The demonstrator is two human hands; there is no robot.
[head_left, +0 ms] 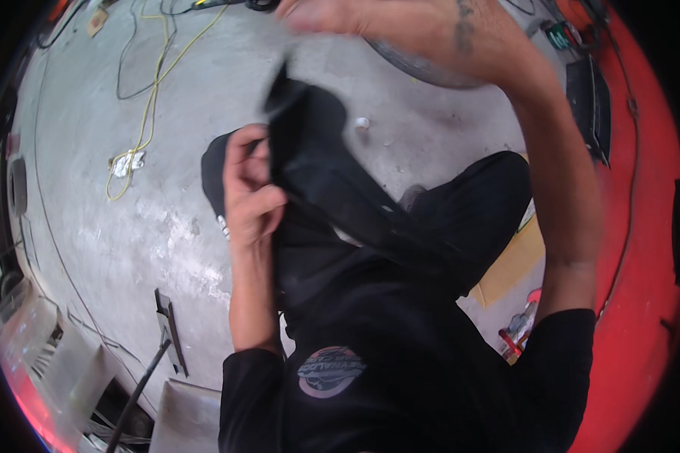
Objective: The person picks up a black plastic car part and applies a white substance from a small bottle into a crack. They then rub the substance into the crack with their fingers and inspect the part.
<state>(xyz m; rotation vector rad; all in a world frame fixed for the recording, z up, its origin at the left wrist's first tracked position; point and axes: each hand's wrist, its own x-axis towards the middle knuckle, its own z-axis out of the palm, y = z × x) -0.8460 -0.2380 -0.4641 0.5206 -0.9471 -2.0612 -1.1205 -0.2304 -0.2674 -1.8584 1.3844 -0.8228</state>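
My left hand [253, 185] grips the left edge of a long black panel-like piece [321, 155], its thumb and fingers closed round it. The piece looks stiff, bends at its upper end, and slants down to the right over my lap. Motion blurs its upper tip, and its lower end merges with my black clothing, so its exact kind does not show. High above the piece, apart from it, my right hand [321, 15] stretches across the top of the view. Blur smears its fingers. My black-trousered knees [480, 211] are spread on either side.
A yellow cord [157, 83] and crumpled white scrap [127, 163] lie on the grey floor. Cardboard [514, 260] and a red-handled item [515, 336] are by my right knee. A black case [588, 109] stands against a red surface [642, 249]. Lower left are clear bins [34, 325].
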